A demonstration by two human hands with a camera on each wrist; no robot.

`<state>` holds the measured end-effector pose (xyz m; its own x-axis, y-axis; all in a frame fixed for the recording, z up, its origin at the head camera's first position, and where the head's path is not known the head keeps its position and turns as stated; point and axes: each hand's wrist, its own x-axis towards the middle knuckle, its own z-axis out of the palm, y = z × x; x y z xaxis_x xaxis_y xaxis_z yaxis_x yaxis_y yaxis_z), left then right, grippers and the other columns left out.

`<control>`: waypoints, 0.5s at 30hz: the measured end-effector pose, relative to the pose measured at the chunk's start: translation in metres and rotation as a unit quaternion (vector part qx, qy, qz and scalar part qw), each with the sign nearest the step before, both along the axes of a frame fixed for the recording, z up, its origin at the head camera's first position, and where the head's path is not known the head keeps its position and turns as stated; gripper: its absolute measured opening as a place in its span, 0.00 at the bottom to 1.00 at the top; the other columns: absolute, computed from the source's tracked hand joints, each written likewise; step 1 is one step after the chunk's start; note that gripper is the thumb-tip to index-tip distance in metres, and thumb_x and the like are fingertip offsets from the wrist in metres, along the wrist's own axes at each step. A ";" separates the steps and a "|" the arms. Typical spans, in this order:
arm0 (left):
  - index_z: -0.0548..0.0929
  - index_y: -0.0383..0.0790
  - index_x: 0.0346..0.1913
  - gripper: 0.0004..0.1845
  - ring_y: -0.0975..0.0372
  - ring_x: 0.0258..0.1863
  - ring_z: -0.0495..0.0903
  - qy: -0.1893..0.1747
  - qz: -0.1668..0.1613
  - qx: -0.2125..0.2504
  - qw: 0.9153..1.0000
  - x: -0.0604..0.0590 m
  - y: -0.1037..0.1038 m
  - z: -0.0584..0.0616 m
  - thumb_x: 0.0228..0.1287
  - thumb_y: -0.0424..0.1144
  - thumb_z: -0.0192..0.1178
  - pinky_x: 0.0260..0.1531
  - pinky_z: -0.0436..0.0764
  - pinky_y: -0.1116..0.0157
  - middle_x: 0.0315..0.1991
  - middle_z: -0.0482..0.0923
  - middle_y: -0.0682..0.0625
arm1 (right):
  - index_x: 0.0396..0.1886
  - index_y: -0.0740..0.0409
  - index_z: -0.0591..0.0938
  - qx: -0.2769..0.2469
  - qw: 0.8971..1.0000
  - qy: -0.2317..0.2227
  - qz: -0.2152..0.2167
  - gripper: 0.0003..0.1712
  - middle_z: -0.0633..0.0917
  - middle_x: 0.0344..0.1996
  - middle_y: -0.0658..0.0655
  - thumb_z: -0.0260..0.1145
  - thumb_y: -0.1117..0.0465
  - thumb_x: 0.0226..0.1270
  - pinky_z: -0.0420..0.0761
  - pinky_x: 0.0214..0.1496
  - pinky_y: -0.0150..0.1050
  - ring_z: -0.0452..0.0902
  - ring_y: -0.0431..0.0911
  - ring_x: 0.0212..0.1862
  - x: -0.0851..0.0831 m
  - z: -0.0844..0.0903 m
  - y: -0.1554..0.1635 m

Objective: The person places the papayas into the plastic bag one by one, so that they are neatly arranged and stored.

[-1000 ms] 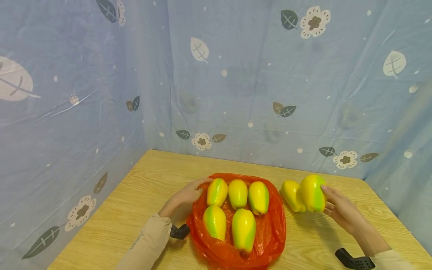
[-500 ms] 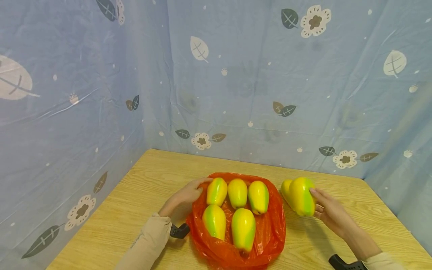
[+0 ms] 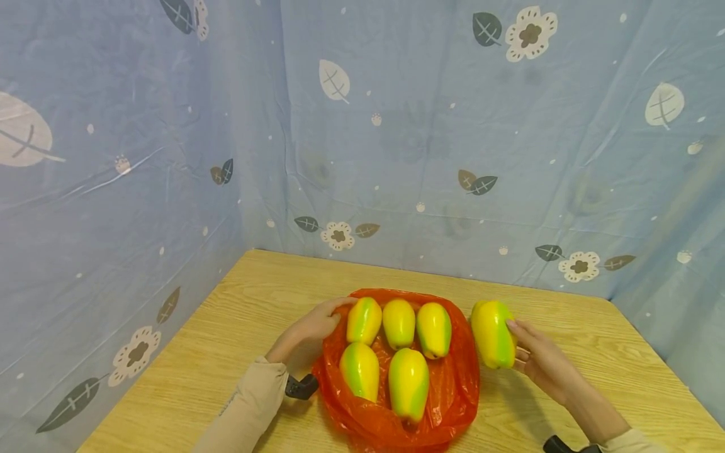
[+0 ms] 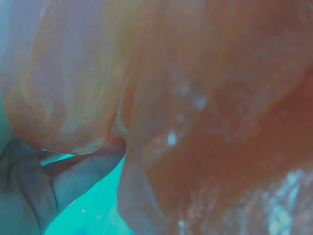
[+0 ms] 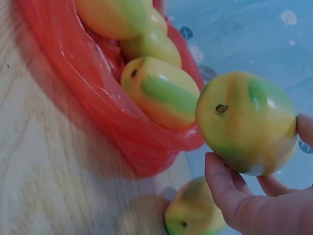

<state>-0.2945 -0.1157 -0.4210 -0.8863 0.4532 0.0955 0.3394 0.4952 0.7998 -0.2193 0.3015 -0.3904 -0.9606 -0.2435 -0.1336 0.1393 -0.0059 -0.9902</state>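
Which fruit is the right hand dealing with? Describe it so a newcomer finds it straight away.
Start at the wooden table and find the red plastic bag with five yellow-green papaya-shaped fruits on it. Just off the bag's right edge, the right hand holds another yellow-green fruit. It alone is lifted off the table and gripped by fingers.

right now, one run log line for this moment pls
left hand: grips red bag rim | right hand: holds papaya beside bag | in bag: five papayas | one more papaya on table

Yellow-green papaya (image 3: 493, 333), smooth, brown stem scar, held upright off the table just right of the red plastic bag (image 3: 463, 384). Bag spread open, five similar papayas (image 3: 399, 324) inside.
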 end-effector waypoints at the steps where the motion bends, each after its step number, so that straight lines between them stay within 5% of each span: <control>1: 0.70 0.39 0.66 0.25 0.45 0.67 0.60 0.001 0.001 -0.002 1.000 0.000 0.000 0.000 0.67 0.25 0.42 0.65 0.58 0.46 0.67 0.64 0.38 | 0.61 0.60 0.60 -0.005 1.000 -0.003 0.004 0.23 0.76 0.45 0.51 0.44 0.49 0.77 0.79 0.50 0.40 0.77 0.44 0.47 0.000 0.000 -0.001; 15: 0.70 0.37 0.66 0.25 0.44 0.67 0.59 0.012 -0.007 -0.002 1.000 0.000 -0.001 0.000 0.67 0.24 0.41 0.65 0.58 0.46 0.67 0.63 0.37 | 0.57 0.56 0.62 -0.036 0.999 -0.016 0.034 0.18 0.78 0.44 0.50 0.45 0.50 0.77 0.79 0.51 0.42 0.78 0.44 0.47 0.008 -0.004 -0.013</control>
<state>-0.2946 -0.1166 -0.4208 -0.8770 0.4667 0.1140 0.3653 0.4938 0.7891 -0.2116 0.2882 -0.3946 -0.9372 -0.3178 -0.1439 0.1737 -0.0673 -0.9825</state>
